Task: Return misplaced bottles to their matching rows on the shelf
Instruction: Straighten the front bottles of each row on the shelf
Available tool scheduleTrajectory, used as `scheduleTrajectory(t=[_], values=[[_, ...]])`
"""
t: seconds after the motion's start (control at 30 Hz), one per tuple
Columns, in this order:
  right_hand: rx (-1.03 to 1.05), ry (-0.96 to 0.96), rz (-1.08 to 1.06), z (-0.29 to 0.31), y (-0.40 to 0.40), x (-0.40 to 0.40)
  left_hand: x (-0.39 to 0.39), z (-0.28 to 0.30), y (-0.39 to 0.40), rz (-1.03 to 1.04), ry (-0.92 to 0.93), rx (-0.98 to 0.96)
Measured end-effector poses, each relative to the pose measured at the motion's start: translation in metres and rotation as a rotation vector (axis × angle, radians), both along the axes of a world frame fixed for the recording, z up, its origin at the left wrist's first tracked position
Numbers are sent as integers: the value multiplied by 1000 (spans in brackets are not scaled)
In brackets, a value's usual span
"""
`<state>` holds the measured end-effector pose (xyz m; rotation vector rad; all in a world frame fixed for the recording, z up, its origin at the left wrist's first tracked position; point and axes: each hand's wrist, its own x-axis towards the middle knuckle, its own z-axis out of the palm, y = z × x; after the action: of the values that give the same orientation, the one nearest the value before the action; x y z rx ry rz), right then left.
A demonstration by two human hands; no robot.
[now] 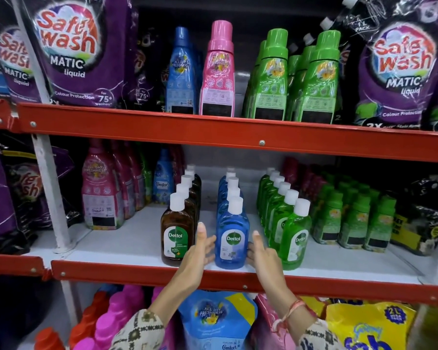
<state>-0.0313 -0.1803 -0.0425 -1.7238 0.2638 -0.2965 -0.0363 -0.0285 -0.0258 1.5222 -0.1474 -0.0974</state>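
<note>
Three rows of white-capped Dettol bottles stand on the middle shelf (127, 246): a brown row (177, 236), a blue row (232, 241) and a green row (295, 238). My left hand (200, 251) and my right hand (262, 253) flank the front blue bottle, thumbs up, fingertips against its two sides. The bottle stands upright at the shelf's front edge, in line with its blue row. Each row shows a single colour from front to back.
Pink Comfort bottles (101, 188) stand left of the Dettol rows, small green bottles (352, 218) to their right. The upper shelf holds a blue bottle (181, 72), a pink bottle (219, 72), green bottles (271, 77) and Safewash pouches (68, 51). A red shelf rail (137, 270) runs below my hands.
</note>
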Motion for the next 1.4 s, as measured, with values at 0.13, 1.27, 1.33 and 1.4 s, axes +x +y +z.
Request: scheduleTrajectory(t=[0.13, 1.27, 1.33, 1.4], values=[[-28, -28, 6, 5, -13, -1, 1, 0, -10, 30, -9, -1], [69, -75, -219, -1, -97, -15, 0, 4, -110, -213, 56, 182], [55, -78, -233, -4, -101, -18, 1, 0, -112, -219, 49, 185], [31, -92, -241, -8, -106, -20, 1, -3, -117, -226, 51, 175]])
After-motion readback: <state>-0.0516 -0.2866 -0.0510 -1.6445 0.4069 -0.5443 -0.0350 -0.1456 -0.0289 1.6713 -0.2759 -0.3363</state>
